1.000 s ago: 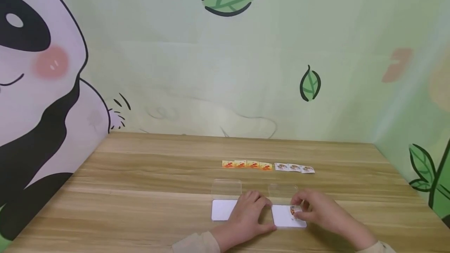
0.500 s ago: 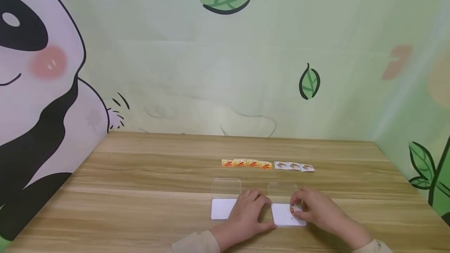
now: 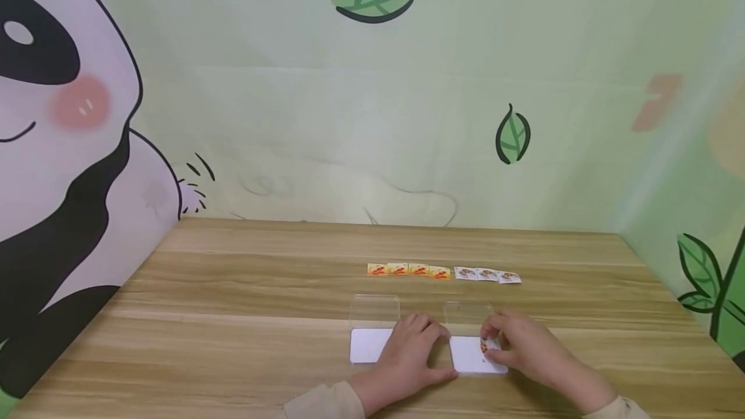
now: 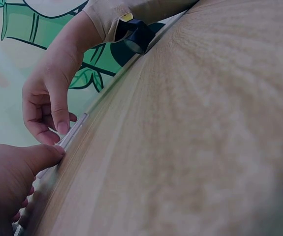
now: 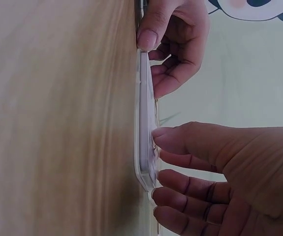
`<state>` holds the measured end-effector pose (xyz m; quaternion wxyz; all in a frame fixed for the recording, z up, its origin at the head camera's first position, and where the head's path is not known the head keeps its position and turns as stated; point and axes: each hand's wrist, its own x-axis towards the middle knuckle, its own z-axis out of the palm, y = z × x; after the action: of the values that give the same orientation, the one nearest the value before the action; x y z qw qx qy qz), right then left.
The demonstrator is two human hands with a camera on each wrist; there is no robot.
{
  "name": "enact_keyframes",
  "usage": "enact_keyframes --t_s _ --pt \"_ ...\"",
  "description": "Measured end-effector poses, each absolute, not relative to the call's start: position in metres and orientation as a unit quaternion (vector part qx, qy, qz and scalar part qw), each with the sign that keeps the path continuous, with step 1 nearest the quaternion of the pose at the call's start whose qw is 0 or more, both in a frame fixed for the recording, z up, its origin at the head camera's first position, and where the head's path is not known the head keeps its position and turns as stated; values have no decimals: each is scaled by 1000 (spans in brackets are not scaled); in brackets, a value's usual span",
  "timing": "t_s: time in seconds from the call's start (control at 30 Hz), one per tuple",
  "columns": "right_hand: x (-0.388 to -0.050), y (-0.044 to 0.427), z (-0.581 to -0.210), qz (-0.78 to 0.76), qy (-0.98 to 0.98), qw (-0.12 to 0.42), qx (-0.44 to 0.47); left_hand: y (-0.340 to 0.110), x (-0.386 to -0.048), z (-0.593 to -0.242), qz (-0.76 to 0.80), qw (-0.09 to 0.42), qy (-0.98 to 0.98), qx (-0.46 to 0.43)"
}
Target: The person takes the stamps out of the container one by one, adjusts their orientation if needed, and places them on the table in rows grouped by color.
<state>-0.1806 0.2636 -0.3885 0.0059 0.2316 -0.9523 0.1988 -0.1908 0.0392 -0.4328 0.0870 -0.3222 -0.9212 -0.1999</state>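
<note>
My left hand (image 3: 407, 355) holds the left end of a flat case (image 3: 465, 359), its thumb at the near corner and index finger at the far one. The case has a white face and a clear flap (image 3: 468, 317) lying open behind it. Over the right end of that face, my right hand (image 3: 526, 344) pinches a small picture card (image 3: 484, 346) between thumb and index finger; the fingers hide part of it. Edge-on in the right wrist view, the white case (image 5: 144, 118) lies flat on the table, with the right thumb (image 5: 168, 139) against its top face.
A matching case (image 3: 368, 345) with its own clear flap (image 3: 374, 311) lies to the left, partly behind the left hand. Farther back are a row of yellow-and-red picture cards (image 3: 419, 269) and a row of white picture cards (image 3: 487, 275). A printed backdrop (image 3: 279, 102) rises behind the table.
Both hands stay nearly in place, the right still pinching the small picture card at the case's right end. The head view has shifted very slightly.
</note>
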Motion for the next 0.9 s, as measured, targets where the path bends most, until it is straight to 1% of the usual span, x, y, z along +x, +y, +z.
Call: enact_keyframes --t_s 0.53,0.9 --pt "-179 262 -388 192 -956 10 222 38 -190 -431 -208 81 -919 -324" --pt "-180 260 -387 210 -954 -1 215 38 -190 -431 -206 82 -918 -328"
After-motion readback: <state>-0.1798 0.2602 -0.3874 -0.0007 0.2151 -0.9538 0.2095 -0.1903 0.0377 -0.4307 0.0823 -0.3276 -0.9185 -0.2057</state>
